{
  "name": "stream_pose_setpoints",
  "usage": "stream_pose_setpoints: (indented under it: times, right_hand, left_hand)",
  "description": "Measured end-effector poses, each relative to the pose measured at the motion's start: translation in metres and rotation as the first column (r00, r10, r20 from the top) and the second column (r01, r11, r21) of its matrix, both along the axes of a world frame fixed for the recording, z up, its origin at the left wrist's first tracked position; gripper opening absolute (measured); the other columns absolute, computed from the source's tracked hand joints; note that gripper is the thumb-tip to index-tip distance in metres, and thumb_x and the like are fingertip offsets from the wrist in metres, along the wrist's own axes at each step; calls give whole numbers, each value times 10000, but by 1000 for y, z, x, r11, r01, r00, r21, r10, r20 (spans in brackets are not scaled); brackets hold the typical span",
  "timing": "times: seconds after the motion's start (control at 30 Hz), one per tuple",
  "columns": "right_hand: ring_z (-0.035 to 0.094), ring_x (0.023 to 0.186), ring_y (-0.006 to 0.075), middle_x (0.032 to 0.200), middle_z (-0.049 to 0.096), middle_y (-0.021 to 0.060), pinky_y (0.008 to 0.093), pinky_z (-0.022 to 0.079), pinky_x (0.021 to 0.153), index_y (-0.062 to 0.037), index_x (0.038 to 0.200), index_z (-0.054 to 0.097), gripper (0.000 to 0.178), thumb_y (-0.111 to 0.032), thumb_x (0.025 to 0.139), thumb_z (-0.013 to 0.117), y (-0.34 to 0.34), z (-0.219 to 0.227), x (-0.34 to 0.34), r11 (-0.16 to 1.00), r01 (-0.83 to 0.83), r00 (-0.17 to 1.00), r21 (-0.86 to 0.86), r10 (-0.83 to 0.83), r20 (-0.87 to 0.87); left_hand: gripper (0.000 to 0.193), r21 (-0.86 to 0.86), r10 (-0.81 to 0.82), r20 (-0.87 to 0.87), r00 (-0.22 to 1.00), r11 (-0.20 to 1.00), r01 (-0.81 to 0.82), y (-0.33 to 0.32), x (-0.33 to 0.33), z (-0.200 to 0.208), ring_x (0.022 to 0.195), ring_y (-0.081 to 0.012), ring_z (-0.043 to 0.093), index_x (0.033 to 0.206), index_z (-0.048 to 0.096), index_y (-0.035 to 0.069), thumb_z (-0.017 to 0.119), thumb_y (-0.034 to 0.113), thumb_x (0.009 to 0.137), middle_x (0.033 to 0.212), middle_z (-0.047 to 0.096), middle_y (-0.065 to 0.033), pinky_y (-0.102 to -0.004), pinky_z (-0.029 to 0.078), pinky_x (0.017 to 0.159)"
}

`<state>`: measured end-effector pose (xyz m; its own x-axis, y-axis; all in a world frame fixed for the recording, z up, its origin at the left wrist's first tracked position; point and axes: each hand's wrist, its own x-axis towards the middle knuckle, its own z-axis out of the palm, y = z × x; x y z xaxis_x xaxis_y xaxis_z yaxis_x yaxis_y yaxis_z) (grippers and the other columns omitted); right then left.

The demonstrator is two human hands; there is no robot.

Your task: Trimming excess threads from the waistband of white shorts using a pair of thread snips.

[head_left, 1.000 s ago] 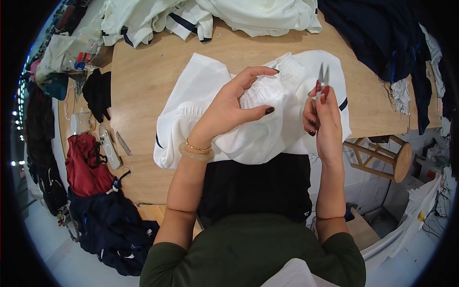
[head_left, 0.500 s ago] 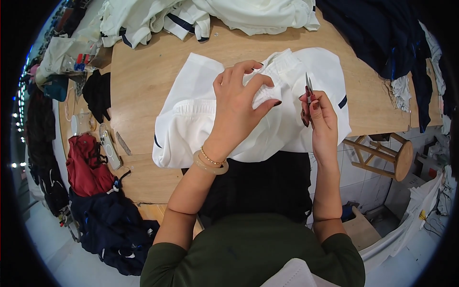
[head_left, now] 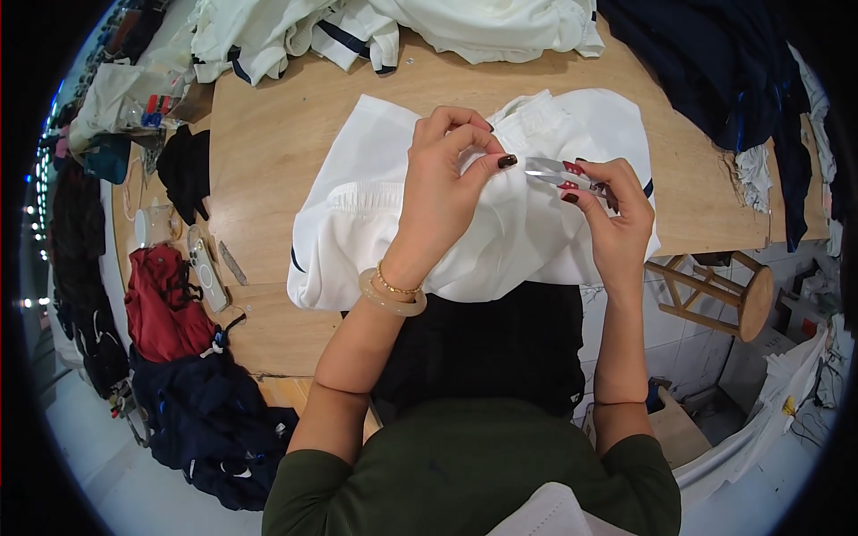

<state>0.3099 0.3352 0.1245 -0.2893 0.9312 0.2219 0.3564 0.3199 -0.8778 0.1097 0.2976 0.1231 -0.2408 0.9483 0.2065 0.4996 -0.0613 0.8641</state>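
Observation:
A white garment (head_left: 500,255) with gathered elastic edges and small navy trim lies across the near edge of the wooden table. My left hand (head_left: 451,165) is closed in a pinch on a bit of its white fabric, close to the gathered waistband (head_left: 536,121). Between the thumb and fingers of my right hand (head_left: 621,210) is a pair of thread snips (head_left: 559,171) with red grips. Their bright blades point left, a little short of my left thumb and fingertip. Any thread at the blades is too fine to make out.
White garments (head_left: 483,27) are heaped along the far side, navy cloth (head_left: 706,62) at the far right. On the left are a phone (head_left: 207,272), a red cloth bag (head_left: 165,308) and a black cloth (head_left: 185,170). A wooden stool (head_left: 755,299) stands at right below the tabletop (head_left: 295,116).
My right hand has turned the snips from pointing up to pointing left, bringing the blades toward my left hand. The fingers of my left hand have closed from a wider spread into a pinch.

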Motion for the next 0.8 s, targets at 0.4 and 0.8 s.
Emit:
stream_pose_setpoints:
  times: [0.4,0.8]
  right_hand:
    - [519,704,205,741,571,56,305,432,617,-20,856,666,158,-71,724,736,9,15,-16,980,-87,987,177,62,145]
    - [506,709,207,740,562,52,305,425,621,-26,848,666,154,-67,718,738,9,15,-22,977,-102,984,189,72,162]
  left_hand:
    - [42,-35,-27,191,981,999,34,3,-1,-5,938,-148,535,832,616,-18,646,8,817,1026,516,-51,-259,474,797]
    - [49,-34,-43,176,984,998,50,2,-1,-4,947,-161,529,824,613,-20,647,13,812,1035,508,-59,-274,466,820]
